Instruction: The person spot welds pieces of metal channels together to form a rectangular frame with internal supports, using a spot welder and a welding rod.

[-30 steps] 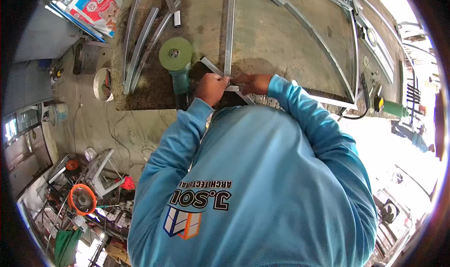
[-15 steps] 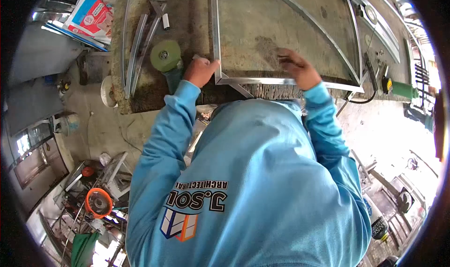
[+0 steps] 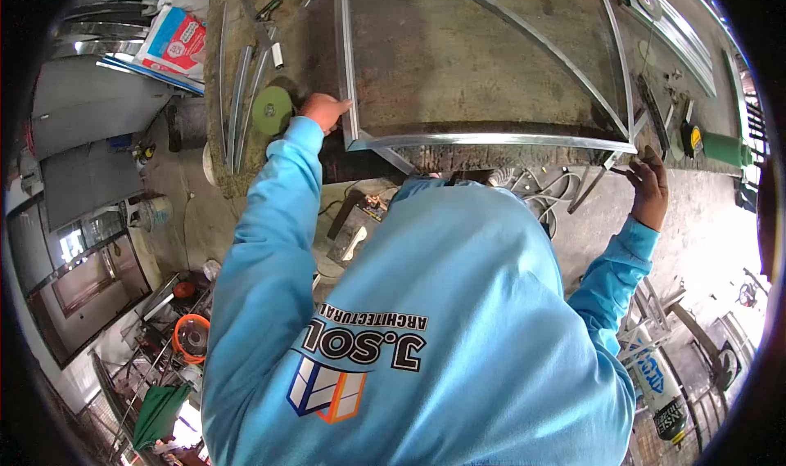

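Observation:
A metal frame [image 3: 491, 139] with diagonal bars lies on the worn wooden workbench [image 3: 458, 65]. My left hand [image 3: 322, 111] is closed at the frame's left bar, its thumb pressed on the metal near the corner. Beside that hand, the green disc of an angle grinder [image 3: 272, 111] shows; the tool's body is mostly hidden. My right hand [image 3: 649, 189] is off the bench's front edge, just below the frame's right corner, near the end of a short bar that sticks out. Its fingers are bent, and whether they touch the metal is unclear.
Loose metal strips [image 3: 240, 106] lie at the bench's left. At the right are a tape measure [image 3: 693, 140], a green roll [image 3: 725, 149], long profiles [image 3: 675, 36] and another disc tool [image 3: 647, 3]. Cables [image 3: 544, 186] and a box [image 3: 354, 235] are below the front edge.
My right hand has moved right, from above the front bar to the frame's right corner. My left hand remains at the left bar, which appears slightly further left in view.

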A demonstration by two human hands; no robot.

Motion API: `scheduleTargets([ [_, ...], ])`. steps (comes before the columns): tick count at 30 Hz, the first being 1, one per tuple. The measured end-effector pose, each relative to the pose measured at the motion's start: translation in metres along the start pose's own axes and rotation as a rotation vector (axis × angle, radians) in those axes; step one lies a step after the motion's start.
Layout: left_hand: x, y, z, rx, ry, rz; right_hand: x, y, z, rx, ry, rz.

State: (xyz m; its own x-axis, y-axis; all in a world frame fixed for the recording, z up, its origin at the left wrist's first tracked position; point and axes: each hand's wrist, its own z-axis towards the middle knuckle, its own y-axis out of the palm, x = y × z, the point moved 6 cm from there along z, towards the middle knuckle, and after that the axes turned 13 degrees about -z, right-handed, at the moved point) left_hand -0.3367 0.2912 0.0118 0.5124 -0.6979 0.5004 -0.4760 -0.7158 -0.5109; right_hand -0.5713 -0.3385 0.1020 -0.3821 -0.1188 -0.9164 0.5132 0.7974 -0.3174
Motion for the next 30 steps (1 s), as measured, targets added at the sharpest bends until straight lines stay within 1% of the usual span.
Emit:
scheduleTargets([
  [1, -0.004, 0.001, 0.001, 0.014, -0.030, 0.004, 0.004, -0.016, 0.003, 0.044, 0.029, -0.020],
  [3, -0.009, 0.003, 0.002, 0.011, -0.029, -0.016, 0.022, -0.047, 0.016, 0.077, 0.061, -0.038],
  [5, -0.013, 0.001, 0.007, 0.065, -0.033, 0.100, 0.040, -0.064, 0.037, 0.109, 0.078, -0.046],
  [6, -0.022, 0.002, 0.017, 0.085, -0.009, 0.156, 0.053, -0.072, 0.050, 0.092, 0.081, -0.042],
  [7, -0.040, -0.005, 0.032, 0.100, 0.054, 0.209, 0.065, -0.097, 0.060, 0.113, 0.081, -0.054],
  [8, -0.056, -0.007, 0.055, 0.106, 0.130, 0.236, 0.085, -0.110, 0.077, 0.119, -0.071, -0.194],
  [9, -0.071, -0.008, 0.073, 0.109, 0.184, 0.214, 0.081, -0.123, 0.080, 0.152, -0.074, -0.283],
  [10, -0.053, 0.007, 0.048, 0.096, 0.089, 0.111, 0.076, -0.136, 0.083, 0.186, -0.074, -0.372],
  [11, -0.052, 0.006, 0.039, 0.146, 0.074, 0.068, 0.064, -0.119, 0.084, 0.207, 0.054, -0.365],
  [12, -0.053, 0.004, 0.028, 0.198, 0.060, 0.025, 0.073, -0.124, 0.096, 0.164, 0.055, -0.288],
  [13, -0.072, 0.002, 0.030, 0.304, 0.134, 0.048, 0.084, -0.131, 0.107, 0.122, 0.058, -0.210],
  [14, -0.041, 0.007, -0.018, 0.331, 0.107, 0.119, 0.098, -0.141, 0.119, 0.081, 0.065, -0.134],
  [15, -0.066, 0.010, -0.015, 0.432, 0.268, -0.014, 0.108, -0.139, 0.130, 0.046, 0.084, -0.011],
  [16, -0.053, 0.019, -0.045, 0.385, 0.217, -0.189, 0.121, -0.143, 0.141, 0.054, 0.073, 0.012],
  [17, -0.046, 0.034, -0.074, 0.305, 0.006, -0.431, 0.117, -0.144, 0.141, 0.062, 0.053, -0.011],
  [18, -0.056, 0.043, -0.080, 0.296, -0.077, -0.549, 0.119, -0.144, 0.144, 0.029, 0.027, -0.104],
  [19, -0.065, 0.053, -0.084, 0.313, -0.027, -0.723, 0.117, -0.144, 0.143, 0.009, -0.005, -0.204],
  [21, -0.080, 0.065, -0.088, 0.415, -0.036, -0.877, 0.115, -0.139, 0.144, -0.002, 0.015, -0.237],
  [23, -0.085, 0.079, -0.088, 0.438, -0.033, -0.951, 0.107, -0.142, 0.146, 0.002, 0.023, -0.270],
  [24, -0.087, 0.084, -0.086, 0.457, -0.029, -1.010, 0.099, -0.138, 0.143, 0.021, 0.074, -0.223],
  [25, -0.090, 0.089, -0.084, 0.466, -0.031, -1.021, 0.094, -0.134, 0.143, 0.036, 0.127, -0.174],
  [27, -0.095, 0.092, -0.082, 0.491, -0.011, -1.139, 0.088, -0.132, 0.149, 0.039, 0.101, -0.166],
  [28, -0.098, 0.091, -0.083, 0.495, -0.010, -1.141, 0.080, -0.130, 0.149, 0.023, 0.075, -0.160],
  [29, -0.100, 0.092, -0.083, 0.474, -0.003, -1.182, 0.074, -0.130, 0.148, 0.012, 0.051, -0.154],
  [30, -0.097, 0.095, -0.081, 0.440, 0.006, -1.225, 0.085, -0.135, 0.155, 0.051, 0.090, -0.113],
])
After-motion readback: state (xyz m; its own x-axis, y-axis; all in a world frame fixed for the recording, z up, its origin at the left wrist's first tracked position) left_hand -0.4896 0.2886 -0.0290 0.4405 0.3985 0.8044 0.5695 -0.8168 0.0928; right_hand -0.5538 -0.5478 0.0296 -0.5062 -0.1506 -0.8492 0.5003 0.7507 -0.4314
